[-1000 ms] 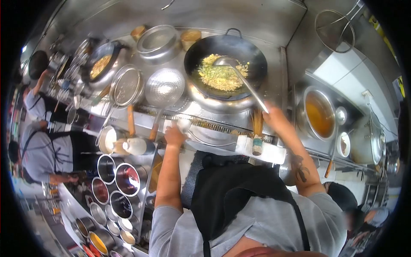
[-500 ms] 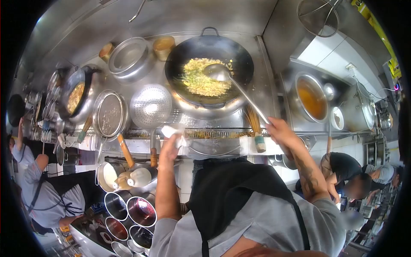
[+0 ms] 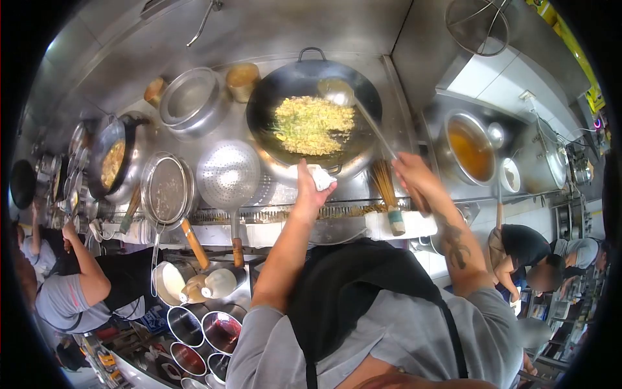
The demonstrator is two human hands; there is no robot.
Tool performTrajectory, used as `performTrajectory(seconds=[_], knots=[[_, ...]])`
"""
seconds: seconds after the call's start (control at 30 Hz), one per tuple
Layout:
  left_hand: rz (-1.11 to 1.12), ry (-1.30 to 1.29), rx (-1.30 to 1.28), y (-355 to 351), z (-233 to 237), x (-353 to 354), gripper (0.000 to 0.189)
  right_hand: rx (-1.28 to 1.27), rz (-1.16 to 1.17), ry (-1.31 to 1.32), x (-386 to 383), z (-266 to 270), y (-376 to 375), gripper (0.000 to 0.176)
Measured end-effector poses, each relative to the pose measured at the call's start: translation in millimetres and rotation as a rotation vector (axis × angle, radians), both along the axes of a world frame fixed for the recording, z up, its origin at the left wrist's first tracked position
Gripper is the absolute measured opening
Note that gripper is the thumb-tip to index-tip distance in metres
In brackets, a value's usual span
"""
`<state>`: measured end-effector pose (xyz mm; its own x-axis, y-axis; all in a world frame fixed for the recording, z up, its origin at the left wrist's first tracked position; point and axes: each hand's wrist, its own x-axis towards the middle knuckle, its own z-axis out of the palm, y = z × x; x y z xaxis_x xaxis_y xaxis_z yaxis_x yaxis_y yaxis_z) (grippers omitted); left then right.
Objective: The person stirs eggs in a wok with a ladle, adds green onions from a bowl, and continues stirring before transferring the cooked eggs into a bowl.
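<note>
A large dark wok (image 3: 259,104) sits on the stove in the middle, with a yellow chopped food, likely egg and bits of green (image 3: 311,123), spread over its bottom. My right hand (image 3: 414,175) is closed round the handle of a long metal ladle (image 3: 337,92), whose bowl hangs over the far right part of the wok, beyond the food. At the near edge of the wok, beside its front loop handle, my left hand (image 3: 308,187) grips a folded white cloth (image 3: 322,176).
A perforated skimmer (image 3: 228,172) and a fine strainer (image 3: 167,185) rest left of the wok. Bamboo brush (image 3: 387,194) stands front right. A pot of orange-brown liquid (image 3: 469,148) is at right. Sauce pots (image 3: 222,330) stand lower left. Co-workers (image 3: 78,292) (image 3: 525,253) work on both sides.
My left hand has moved right and forward with the cloth, up to the wok's near rim. The ladle's bowl has shifted from over the food toward the wok's far side.
</note>
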<state>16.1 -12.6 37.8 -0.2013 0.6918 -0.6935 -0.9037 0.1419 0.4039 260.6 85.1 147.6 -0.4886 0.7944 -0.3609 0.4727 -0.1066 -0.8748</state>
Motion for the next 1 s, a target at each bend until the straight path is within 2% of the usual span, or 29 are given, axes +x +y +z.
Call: performTrajectory(seconds=[0.07, 0.13, 0.23, 0.33, 0.4, 0.47, 0.53, 0.57, 0.6, 0.67, 0.7, 0.77, 0.8, 0.83, 0.87, 0.9, 0.97, 1.0], knots=[[-0.005, 0.004, 0.047, 0.2, -5.1, -4.4, 0.034, 0.148, -0.038, 0.011, -26.5, -12.4, 15.8, 0.019], [-0.010, 0.010, 0.088, -1.8, -15.2, -9.7, 0.021, -0.017, -0.074, 0.193, -53.2, -44.3, 33.1, 0.020], [-0.037, -0.079, 0.132, 1.6, -24.0, -13.2, 0.012, -0.256, -0.069, 0.121, -93.1, -51.5, 20.8, 0.019], [-0.093, -0.120, 0.127, 3.3, -28.1, -18.3, 0.010, -0.308, 0.217, 0.102, -56.2, -37.1, 2.3, 0.021], [-0.085, -0.079, 0.046, 3.8, -16.5, -17.4, 0.010, -0.232, 0.364, -0.088, -11.5, -16.8, -5.0, 0.023], [-0.087, -0.058, 0.010, 11.6, -20.0, -18.2, 0.009, 0.142, 0.487, -0.311, 20.8, 39.2, -19.9, 0.023], [-0.091, -0.060, 0.005, 12.8, -38.0, -21.6, 0.007, 0.426, 0.477, -0.439, 34.6, 33.7, -17.9, 0.025], [-0.063, -0.073, 0.100, 7.6, -41.6, -18.8, 0.006, 0.569, 0.468, -0.498, 39.7, 30.2, -18.3, 0.026], [-0.039, -0.044, 0.086, -11.1, -27.1, -4.4, 0.008, 0.589, 0.455, -0.549, 39.0, 24.8, -25.1, 0.028], [0.017, 0.030, 0.094, -50.9, 35.3, 29.5, 0.012, 0.669, 0.421, -0.644, 21.0, 23.8, -26.2, 0.031], [-0.008, -0.045, 0.090, -72.0, 55.4, 42.1, 0.014, 0.651, 0.459, -0.628, 20.6, 42.4, -31.0, 0.034], [-0.061, -0.125, 0.062, -89.5, 83.2, 55.2, 0.018, 0.681, 0.488, -0.427, 33.3, 52.5, -24.0, 0.031], [-0.255, 0.475, 0.299, -81.4, 49.1, 41.8, 0.018, 0.661, 0.513, -0.331, 43.3, 52.6, -32.0, 0.030], [-0.258, 1.112, 0.405, -73.4, 15.7, 28.5, 0.019, 0.494, 0.532, -0.388, 45.5, 63.6, -33.6, 0.037], [-0.273, 1.155, 0.361, -61.5, 10.3, 12.0, 0.019, 0.451, 0.615, -0.363, 55.4, 70.8, -42.1, 0.031], [-0.236, 0.906, 0.295, -60.3, 4.1, 7.8, 0.018, 0.410, 0.691, -0.339, 69.2, 79.4, -50.3, 0.026], [-0.208, 0.648, 0.218, -66.2, -8.9, 22.8, 0.017, 0.363, 0.749, -0.347, 78.4, 110.5, -27.3, 0.021], [-0.110, -0.108, 0.129, -81.9, 62.6, 45.5, 0.013, 0.270, 0.758, -0.377, 83.8, 117.8, -23.3, 0.020]])
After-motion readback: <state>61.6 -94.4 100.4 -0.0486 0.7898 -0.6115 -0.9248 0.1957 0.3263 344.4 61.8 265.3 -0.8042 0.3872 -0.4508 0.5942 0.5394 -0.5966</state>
